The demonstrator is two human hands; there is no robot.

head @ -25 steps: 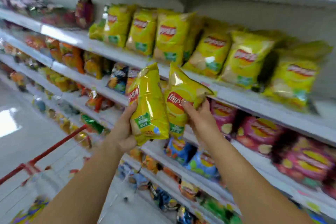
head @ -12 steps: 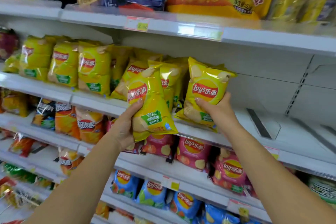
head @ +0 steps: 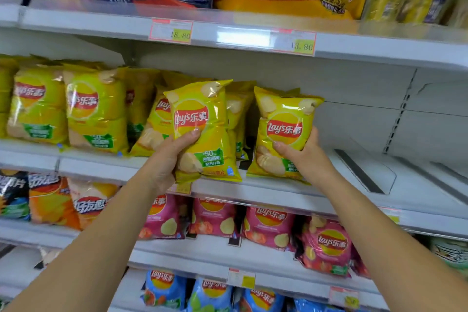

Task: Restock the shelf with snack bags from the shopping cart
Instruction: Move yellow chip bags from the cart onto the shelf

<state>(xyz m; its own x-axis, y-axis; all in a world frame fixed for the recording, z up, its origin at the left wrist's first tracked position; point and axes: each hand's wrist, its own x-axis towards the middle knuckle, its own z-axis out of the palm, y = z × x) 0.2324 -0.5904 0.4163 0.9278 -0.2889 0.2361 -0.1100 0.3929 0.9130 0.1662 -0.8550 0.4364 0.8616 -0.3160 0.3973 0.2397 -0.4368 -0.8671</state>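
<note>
Both yellow bags have gone up closer to the shelf (head: 316,194) since a moment ago. The left hand (head: 169,159) grips one chip bag (head: 202,132) at the shelf lip, and the right hand (head: 302,157) grips the other bag (head: 283,132) standing at the row's end. They look light, puffy, slick and crushable, so I'd hold low at the sides, gently.

The white shelf (head: 415,192) carries upright yellow chip bags (head: 96,109) leftward, a clear divider (head: 367,175) rightward.

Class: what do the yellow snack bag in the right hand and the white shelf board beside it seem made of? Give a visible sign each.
Yellow snack bag: probably thin glossy plastic film; bright glare streaks, crinkled surface. White shelf board: likely painted metal, smooth with soft sheen; flat, rigid edges.
</note>
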